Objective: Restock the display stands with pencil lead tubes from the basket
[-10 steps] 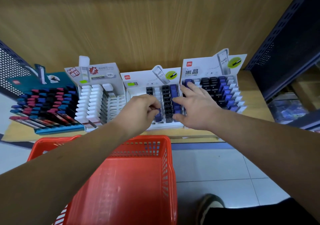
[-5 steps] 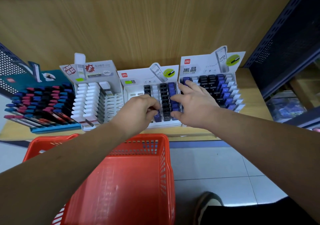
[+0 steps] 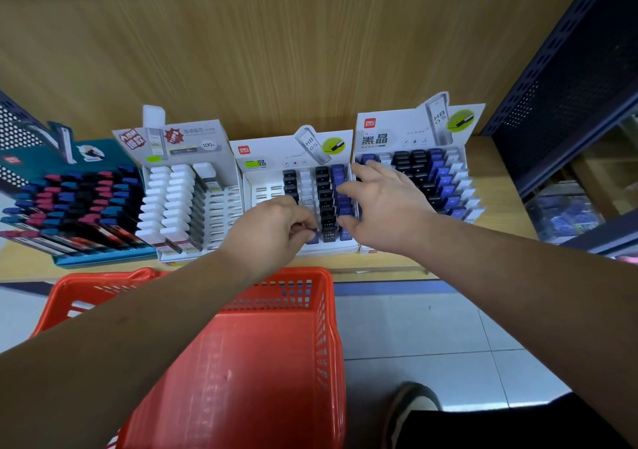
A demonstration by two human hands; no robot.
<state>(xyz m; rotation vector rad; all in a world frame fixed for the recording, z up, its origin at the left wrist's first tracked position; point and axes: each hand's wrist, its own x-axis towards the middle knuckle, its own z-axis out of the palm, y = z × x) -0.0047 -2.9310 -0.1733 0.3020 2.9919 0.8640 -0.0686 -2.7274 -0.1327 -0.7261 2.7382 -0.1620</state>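
A red plastic basket (image 3: 241,362) with perforated walls stands at 6 o'clock. Beyond it, at 12 o'clock, a white display stand (image 3: 262,169) holds upright columns of black, white and blue lead tubes (image 3: 324,200). Bare slots show on its 9 o'clock side. In its front row the left hand (image 3: 276,227) pinches one blue tube (image 3: 312,236). Just beside, at 1 o'clock, a similar stand (image 3: 390,131) is filled with black, blue and white tubes. At 11 o'clock a grey stand (image 3: 203,137) carries white-capped tubes. At 10 o'clock a teal stand (image 3: 103,258) holds pink, blue and black ones, tilted.
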